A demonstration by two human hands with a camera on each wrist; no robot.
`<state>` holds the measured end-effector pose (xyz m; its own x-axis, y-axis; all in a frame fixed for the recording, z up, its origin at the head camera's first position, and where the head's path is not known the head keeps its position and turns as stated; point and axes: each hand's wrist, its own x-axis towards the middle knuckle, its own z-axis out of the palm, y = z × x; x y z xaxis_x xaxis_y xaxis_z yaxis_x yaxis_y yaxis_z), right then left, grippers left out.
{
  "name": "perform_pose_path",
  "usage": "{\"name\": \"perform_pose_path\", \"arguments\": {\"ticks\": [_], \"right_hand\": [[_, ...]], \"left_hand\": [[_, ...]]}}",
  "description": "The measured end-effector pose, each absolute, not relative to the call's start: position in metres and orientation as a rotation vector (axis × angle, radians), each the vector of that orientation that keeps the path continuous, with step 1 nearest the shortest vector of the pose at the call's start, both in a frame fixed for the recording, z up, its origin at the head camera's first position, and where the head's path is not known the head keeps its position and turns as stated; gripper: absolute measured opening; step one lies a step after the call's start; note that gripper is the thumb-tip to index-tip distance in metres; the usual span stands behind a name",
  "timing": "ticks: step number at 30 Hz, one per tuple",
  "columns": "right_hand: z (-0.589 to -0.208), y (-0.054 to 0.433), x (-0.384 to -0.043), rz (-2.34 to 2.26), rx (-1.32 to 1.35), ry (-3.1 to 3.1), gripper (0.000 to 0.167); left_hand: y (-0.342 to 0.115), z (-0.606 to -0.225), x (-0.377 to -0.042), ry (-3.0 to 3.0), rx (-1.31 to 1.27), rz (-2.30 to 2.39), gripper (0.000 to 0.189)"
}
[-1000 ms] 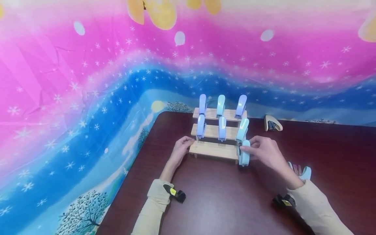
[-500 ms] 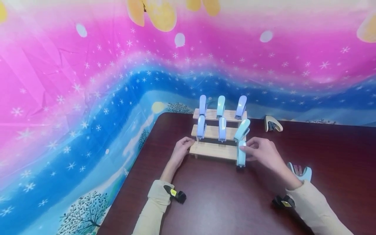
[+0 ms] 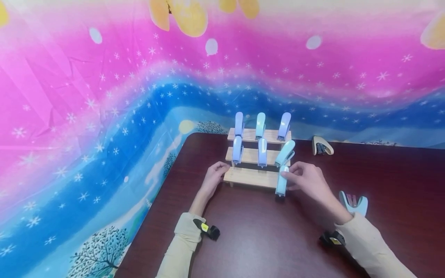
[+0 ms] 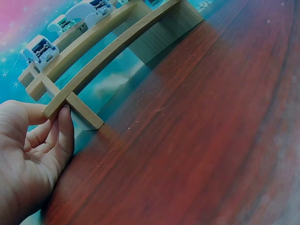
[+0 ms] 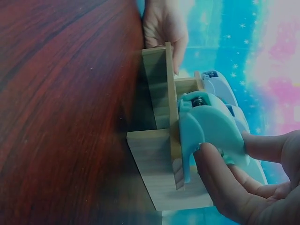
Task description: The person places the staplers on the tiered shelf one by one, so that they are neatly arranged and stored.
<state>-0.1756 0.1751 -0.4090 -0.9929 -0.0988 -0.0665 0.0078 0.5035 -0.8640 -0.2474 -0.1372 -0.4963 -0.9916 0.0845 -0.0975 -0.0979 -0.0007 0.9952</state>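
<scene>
A three-tier wooden shelf (image 3: 252, 177) stands on the table. My left hand (image 3: 214, 179) pinches the left corner of its lowest board, one finger above and others beneath it, as the left wrist view shows. With thumb and fingers my right hand (image 3: 308, 178) holds a mint-green stapler (image 5: 208, 124) at the right end of that lowest board, its front end toward me. Just behind it, a second mint stapler (image 3: 286, 152) sits slanted on the middle board, beside two lilac staplers, one in the centre (image 3: 262, 152). Two lilac staplers and a mint stapler (image 3: 260, 125) line the top board.
To the right of the shelf, a cream stapler (image 3: 322, 146) lies near the table's back edge. Another mint stapler (image 3: 358, 202) lies beside my right forearm. A patterned cloth backdrop (image 3: 139, 96) hangs behind and left of the dark wooden table (image 3: 243, 239).
My right hand has shifted the held stapler slightly left, onto the lowest board's right end. The mint stapler behind it has turned to a greater slant. My left hand stays put.
</scene>
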Motion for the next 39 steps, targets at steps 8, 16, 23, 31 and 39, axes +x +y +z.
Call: {"name": "perform_pose_path", "arguments": {"ticks": [8, 16, 23, 31, 39], "right_hand": [[-0.412, 0.175, -0.175, -1.416, -0.158, 2.704, 0.032], [-0.411, 0.188, -0.176, -1.371, -0.191, 2.702, 0.044], [-0.405, 0.218, -0.189, -1.352, -0.199, 2.875, 0.049], [-0.41, 0.247, -0.21, -1.208, -0.163, 2.97, 0.049], [-0.417, 0.273, -0.219, -1.05, -0.142, 3.073, 0.05]], "left_hand": [[-0.137, -0.499, -0.248, 2.1, -0.017, 2.143, 0.02], [-0.136, -0.502, -0.245, 2.091, -0.003, 2.124, 0.026], [-0.136, -0.501, -0.246, 2.104, -0.013, 2.137, 0.023], [-0.139, -0.5, -0.244, 2.116, -0.006, 2.132, 0.022], [-0.138, -0.497, -0.246, 2.118, 0.005, 2.138, 0.019]]}}
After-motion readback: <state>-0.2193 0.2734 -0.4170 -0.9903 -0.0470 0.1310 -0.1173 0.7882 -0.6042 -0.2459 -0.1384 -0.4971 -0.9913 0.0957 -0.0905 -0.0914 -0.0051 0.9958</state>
